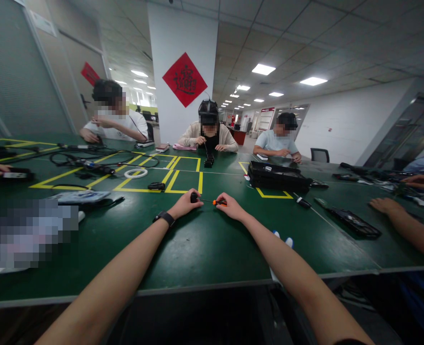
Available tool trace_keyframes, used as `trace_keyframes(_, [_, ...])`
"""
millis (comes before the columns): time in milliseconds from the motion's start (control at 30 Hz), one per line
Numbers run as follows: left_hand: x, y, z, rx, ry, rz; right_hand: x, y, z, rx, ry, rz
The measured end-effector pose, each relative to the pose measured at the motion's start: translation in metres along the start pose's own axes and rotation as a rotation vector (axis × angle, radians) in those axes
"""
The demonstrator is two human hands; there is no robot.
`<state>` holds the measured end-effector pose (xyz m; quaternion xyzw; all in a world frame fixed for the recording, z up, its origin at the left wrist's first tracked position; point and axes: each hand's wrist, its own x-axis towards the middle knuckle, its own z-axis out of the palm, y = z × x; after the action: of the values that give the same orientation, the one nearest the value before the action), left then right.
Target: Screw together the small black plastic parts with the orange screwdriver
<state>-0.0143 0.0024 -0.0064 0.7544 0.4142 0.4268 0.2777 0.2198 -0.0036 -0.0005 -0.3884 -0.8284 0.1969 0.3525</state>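
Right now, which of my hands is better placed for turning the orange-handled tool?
Probably your right hand: it grips the orange-handled tool at the handle end, while your left hand holds a small black part by the other end of the thin shaft.

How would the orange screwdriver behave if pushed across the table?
The screwdriver should feel stiff: its shaft looks straight. It would likely slide easily, as the tabletop looks smooth. It might roll, though the right hand hides much of its handle.
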Motion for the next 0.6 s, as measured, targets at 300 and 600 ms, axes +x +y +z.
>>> trace_keyframes(300, [-0.0009, 0.0034, 0.0002, -0.007, 0.003, -0.014, 0.0055, 0.0047, 0.0006, -0.037, -0.030, 0.007])
trace_keyframes(600, [-0.0008, 0.0039, 0.0001, -0.003, 0.004, -0.023, -0.0001, -0.0007, 0.0000, 0.026, -0.026, 0.006])
